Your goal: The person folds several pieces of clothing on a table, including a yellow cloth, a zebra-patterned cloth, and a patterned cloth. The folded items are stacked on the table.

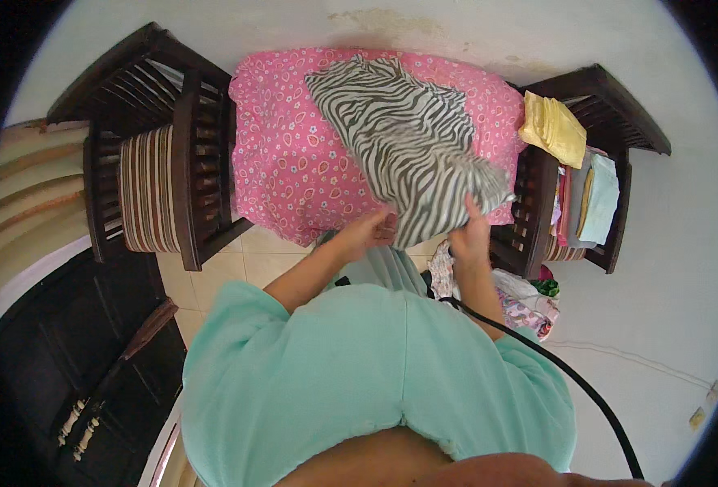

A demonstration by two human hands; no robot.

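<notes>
A black-and-white zebra-striped cloth (424, 166) lies slantwise over a pink patterned cover (282, 162), its near end drawn toward me. At the cloth's near left edge is my left hand (369, 229), its fingers curled closed against the fabric. My right hand (471, 234) pinches the near right edge, with the thumb on top of the stripes. Between my two hands the cloth sags slightly past the front of the pink surface. The far part of the cloth rests flat with some wrinkles.
Dark wooden slatted chairs stand at left (184, 162) and right (538, 215). A folded yellow cloth (558, 130) hangs on the right chair's arm, beside a stack of folded clothes (599, 199). Loose clothes (529, 300) lie on the floor. A black cable (574, 377) runs past my right arm.
</notes>
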